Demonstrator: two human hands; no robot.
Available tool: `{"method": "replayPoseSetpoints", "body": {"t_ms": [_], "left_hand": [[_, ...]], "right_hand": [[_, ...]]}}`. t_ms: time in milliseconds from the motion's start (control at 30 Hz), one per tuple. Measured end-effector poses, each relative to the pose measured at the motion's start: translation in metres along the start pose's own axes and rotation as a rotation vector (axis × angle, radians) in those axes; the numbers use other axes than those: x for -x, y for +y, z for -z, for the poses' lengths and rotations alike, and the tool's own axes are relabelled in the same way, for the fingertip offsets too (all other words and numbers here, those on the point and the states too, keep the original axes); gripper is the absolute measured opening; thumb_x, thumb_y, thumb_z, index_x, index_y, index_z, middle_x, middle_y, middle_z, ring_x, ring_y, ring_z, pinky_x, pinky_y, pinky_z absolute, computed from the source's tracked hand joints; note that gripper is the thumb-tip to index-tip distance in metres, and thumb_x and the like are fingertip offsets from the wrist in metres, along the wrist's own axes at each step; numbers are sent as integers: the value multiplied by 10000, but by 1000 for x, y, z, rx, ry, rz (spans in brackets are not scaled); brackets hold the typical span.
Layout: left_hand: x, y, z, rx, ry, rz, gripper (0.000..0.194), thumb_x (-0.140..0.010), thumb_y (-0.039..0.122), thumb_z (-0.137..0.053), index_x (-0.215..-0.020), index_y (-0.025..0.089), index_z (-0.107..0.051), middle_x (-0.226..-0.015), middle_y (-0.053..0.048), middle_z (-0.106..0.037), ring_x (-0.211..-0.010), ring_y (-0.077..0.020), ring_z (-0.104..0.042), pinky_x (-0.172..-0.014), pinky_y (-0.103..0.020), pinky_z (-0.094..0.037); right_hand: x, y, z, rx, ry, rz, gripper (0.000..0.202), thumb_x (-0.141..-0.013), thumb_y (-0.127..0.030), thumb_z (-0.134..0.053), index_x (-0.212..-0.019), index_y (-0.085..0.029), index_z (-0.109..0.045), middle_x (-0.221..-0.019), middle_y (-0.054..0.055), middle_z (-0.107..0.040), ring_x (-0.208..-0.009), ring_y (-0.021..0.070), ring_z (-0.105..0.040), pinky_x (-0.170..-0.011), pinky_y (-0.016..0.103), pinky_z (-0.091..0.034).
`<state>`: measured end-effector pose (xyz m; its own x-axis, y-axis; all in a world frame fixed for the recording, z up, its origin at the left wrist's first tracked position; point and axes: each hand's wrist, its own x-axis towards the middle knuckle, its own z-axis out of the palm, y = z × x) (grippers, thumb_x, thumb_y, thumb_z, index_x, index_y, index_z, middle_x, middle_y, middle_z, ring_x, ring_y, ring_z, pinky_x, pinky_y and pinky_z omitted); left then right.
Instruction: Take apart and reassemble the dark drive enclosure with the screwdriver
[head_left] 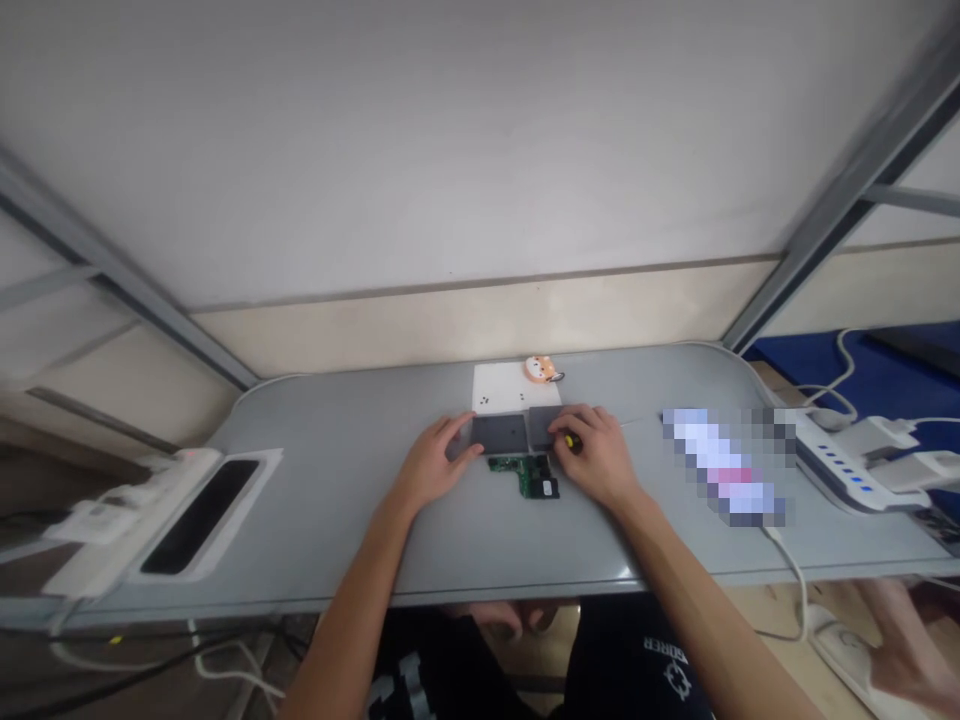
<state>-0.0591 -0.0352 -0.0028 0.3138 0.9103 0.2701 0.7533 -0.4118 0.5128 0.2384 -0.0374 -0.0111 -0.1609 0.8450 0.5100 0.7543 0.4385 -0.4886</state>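
With the left hand (433, 466) flat against the grey casing (500, 433) mid-table above the green circuit board (527, 475), the right hand (592, 452) gripped a yellow-tipped tool (570, 440), best worked gently

grey table (337, 500), green circuit board (517, 468), dark grey boxes (501, 434)

I see a grey bench (337, 500) carrying two grey boxes (501, 433), a green circuit board (525, 472), a white card (499, 388), a white tray (196, 515) and a power strip (832, 462).
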Motion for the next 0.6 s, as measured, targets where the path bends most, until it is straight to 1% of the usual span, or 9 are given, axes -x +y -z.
{"method": "replayPoseSetpoints", "body": {"t_ms": [167, 267, 600], "left_hand": [[1, 6, 4, 59, -19, 39, 430, -1075, 452, -465, -1447, 259, -567, -1018, -56, -618, -948, -212, -603, -907, -377, -502], [2, 6, 5, 76, -18, 50, 424, -1086, 442, -434, -1442, 256, -568, -1022, -56, -623, -936, -207, -603, -893, -371, -503], [1, 4, 2, 24, 10, 8, 412, -1023, 379, -566, -1416, 257, -589, -948, -36, -590, -901, -207, -595, -883, -374, -507]], "right_hand": [[0, 2, 2, -2, -5, 2, 168, -860, -148, -625, -911, -246, -752, -1079, 49, -749, -907, 241, -590, -857, 420, -432], [0, 3, 1, -12, -5, 8, 170, -863, -154, -619, -912, -247, -753, -1073, 52, -751, -895, 242, -587, -851, 420, -431], [0, 2, 2, 1, -8, -8, 190, -858, -140, -618, -911, -250, -763, -1091, 35, -764, -914, 246, -580, -849, 413, -418]]}}
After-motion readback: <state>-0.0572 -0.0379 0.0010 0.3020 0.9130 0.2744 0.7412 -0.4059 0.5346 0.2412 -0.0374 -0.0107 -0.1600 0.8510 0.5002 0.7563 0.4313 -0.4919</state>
